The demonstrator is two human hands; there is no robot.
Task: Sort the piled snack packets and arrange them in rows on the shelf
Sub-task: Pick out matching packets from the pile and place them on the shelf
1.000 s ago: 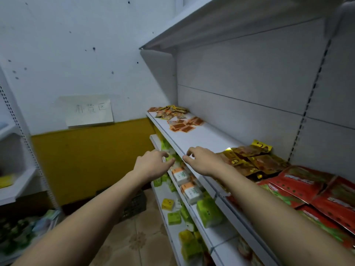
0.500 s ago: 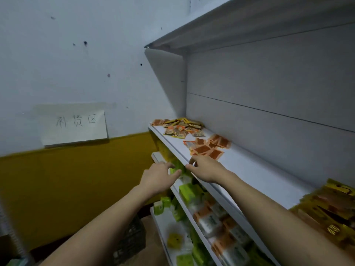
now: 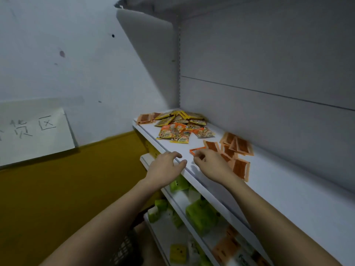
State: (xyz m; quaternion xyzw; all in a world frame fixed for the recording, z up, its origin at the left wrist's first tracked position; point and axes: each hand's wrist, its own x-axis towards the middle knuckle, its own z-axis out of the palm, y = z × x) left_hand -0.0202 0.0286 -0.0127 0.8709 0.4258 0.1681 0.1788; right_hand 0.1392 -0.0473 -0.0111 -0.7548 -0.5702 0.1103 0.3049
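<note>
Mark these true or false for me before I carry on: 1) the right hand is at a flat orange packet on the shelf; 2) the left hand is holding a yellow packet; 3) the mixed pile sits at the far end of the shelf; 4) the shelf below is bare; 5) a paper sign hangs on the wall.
1) True: the right hand pinches the edge of a flat orange packet on the shelf.
2) False: the left hand holds nothing; it rests at the shelf's front edge.
3) True: the mixed pile lies at the far end.
4) False: the lower shelf carries green packs.
5) True: the paper sign is on the wall.
</note>
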